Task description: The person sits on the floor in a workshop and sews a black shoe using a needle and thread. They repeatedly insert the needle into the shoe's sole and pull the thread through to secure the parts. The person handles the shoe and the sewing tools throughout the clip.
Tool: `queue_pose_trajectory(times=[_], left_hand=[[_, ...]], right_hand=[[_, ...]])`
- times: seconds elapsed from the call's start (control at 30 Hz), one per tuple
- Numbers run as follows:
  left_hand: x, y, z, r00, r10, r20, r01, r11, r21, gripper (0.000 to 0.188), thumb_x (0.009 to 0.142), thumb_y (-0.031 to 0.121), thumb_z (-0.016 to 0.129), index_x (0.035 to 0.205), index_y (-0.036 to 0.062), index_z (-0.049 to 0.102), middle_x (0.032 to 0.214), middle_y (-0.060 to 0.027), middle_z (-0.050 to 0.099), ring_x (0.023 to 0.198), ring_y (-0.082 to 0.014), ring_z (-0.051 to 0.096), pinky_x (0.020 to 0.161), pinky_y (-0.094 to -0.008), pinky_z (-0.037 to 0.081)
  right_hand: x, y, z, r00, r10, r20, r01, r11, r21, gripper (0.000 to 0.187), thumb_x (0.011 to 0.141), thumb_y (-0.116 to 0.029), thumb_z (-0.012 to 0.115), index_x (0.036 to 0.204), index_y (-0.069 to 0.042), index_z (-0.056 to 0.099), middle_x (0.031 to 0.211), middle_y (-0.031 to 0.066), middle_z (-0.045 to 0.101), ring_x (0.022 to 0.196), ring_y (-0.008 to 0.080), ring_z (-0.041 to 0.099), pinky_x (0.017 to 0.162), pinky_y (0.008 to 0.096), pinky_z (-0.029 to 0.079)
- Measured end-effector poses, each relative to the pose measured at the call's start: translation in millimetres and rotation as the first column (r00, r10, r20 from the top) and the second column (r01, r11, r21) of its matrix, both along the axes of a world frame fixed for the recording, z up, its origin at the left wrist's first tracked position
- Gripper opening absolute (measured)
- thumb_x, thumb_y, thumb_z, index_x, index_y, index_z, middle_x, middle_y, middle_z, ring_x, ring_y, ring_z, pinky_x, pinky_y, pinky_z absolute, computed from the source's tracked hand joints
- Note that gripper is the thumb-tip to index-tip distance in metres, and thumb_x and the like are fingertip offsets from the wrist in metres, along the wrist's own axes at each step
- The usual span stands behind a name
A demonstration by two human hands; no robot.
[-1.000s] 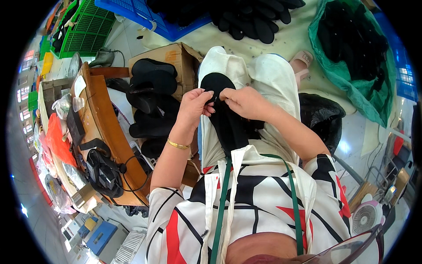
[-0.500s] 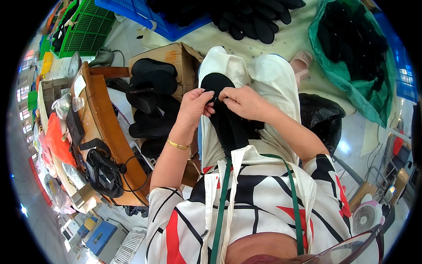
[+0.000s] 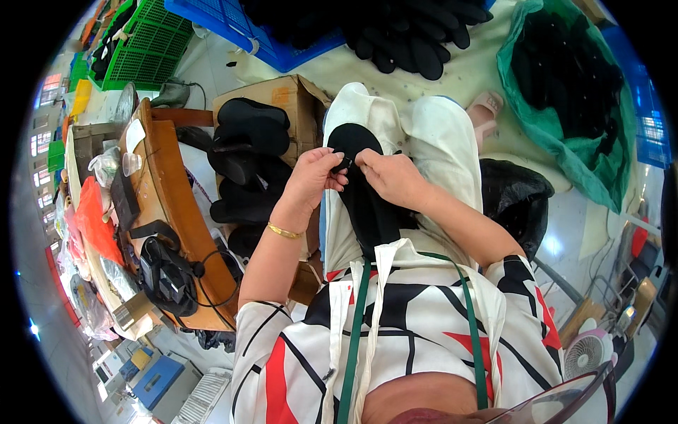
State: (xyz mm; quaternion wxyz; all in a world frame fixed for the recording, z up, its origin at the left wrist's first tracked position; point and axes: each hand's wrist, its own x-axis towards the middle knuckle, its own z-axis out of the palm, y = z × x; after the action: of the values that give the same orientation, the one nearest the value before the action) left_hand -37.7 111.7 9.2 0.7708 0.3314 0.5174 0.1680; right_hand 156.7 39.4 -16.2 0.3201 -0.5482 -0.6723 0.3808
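Observation:
A black, sole-shaped slipper or shoe piece (image 3: 373,219) lies lengthwise over the white cloth (image 3: 441,134) across my lap, its rounded end pointing away from me. At its left edge my left hand (image 3: 319,169) is closed in a pinch, with a bit of black material and a tiny pale speck at the fingertips. My right hand (image 3: 387,175) is also closed, thumb and forefinger pressed together just right of the left fingertips, above the black piece. Whatever the right fingers grip is too small to make out.
Similar black pieces (image 3: 251,131) are stacked by a cardboard box (image 3: 307,106) on the left, beside a wooden table (image 3: 176,205). A black plastic bag (image 3: 519,187) stands right of my knee. Farther off are a green sack (image 3: 565,152) and a blue crate (image 3: 296,60) with more black pieces.
The right hand has shifted slightly and its fingers have turned down closer over the black piece. The left hand keeps its pinch. The whole view has shifted a little.

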Motion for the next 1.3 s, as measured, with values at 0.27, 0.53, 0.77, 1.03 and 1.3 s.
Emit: queue_pose_trajectory(times=[0.27,0.53,0.77,1.03,1.3], left_hand=[[1.6,-3.8,-2.6,0.999,0.048,-0.023,-0.048,0.999,0.017,0.015,0.093,0.02,0.066,0.086,0.0077,0.061,0.072,-0.0023,0.063,0.054,-0.0102,0.062,0.048,-0.0216,0.051],[1.7,-5.6,-5.5,0.998,0.06,-0.033,-0.059,0.998,0.035,0.017,0.092,0.021,0.067,0.084,0.008,0.06,0.07,-0.0016,0.063,0.052,-0.0103,0.061,0.046,-0.0216,0.05],[4.1,-4.4,-3.2,0.997,0.06,-0.054,-0.058,0.998,0.037,0.017,0.092,0.02,0.067,0.082,0.008,0.059,0.069,-0.0016,0.062,0.051,-0.0103,0.061,0.045,-0.0215,0.049],[4.2,-4.5,-4.2,0.996,0.067,-0.06,-0.064,0.996,0.055,0.018,0.091,0.02,0.067,0.081,0.0076,0.059,0.068,-0.0018,0.062,0.049,-0.0106,0.06,0.045,-0.0214,0.048],[3.7,-4.1,-4.7,0.995,0.075,-0.064,-0.073,0.997,0.039,0.018,0.091,0.02,0.067,0.081,0.0081,0.059,0.068,-0.0016,0.062,0.049,-0.0113,0.061,0.045,-0.0214,0.048]], right_hand=[[14.1,9.2,7.7,0.988,0.102,-0.119,-0.108,0.993,-0.044,0.016,0.087,-0.011,0.055,0.1,-0.003,0.06,0.082,0.0211,0.066,0.078,0.0401,0.065,0.07,0.0467,0.051],[14.0,11.6,11.4,0.982,0.096,-0.161,-0.116,0.987,-0.116,0.017,0.089,-0.011,0.054,0.101,-0.003,0.062,0.085,0.0215,0.066,0.079,0.0401,0.065,0.072,0.046,0.052],[11.5,2.3,6.0,0.988,0.044,-0.146,-0.059,0.993,-0.098,0.017,0.093,-0.013,0.053,0.105,-0.005,0.061,0.089,0.0202,0.068,0.082,0.0402,0.066,0.073,0.0469,0.052],[12.9,6.6,1.8,0.982,0.069,-0.178,-0.08,0.995,-0.055,0.018,0.091,-0.012,0.054,0.105,-0.005,0.062,0.087,0.0205,0.067,0.08,0.0402,0.066,0.072,0.0461,0.052],[7.8,7.5,7.3,0.98,0.042,-0.193,-0.06,0.994,-0.09,0.015,0.09,-0.011,0.055,0.103,-0.005,0.059,0.082,0.0211,0.065,0.077,0.0407,0.064,0.069,0.046,0.051]])
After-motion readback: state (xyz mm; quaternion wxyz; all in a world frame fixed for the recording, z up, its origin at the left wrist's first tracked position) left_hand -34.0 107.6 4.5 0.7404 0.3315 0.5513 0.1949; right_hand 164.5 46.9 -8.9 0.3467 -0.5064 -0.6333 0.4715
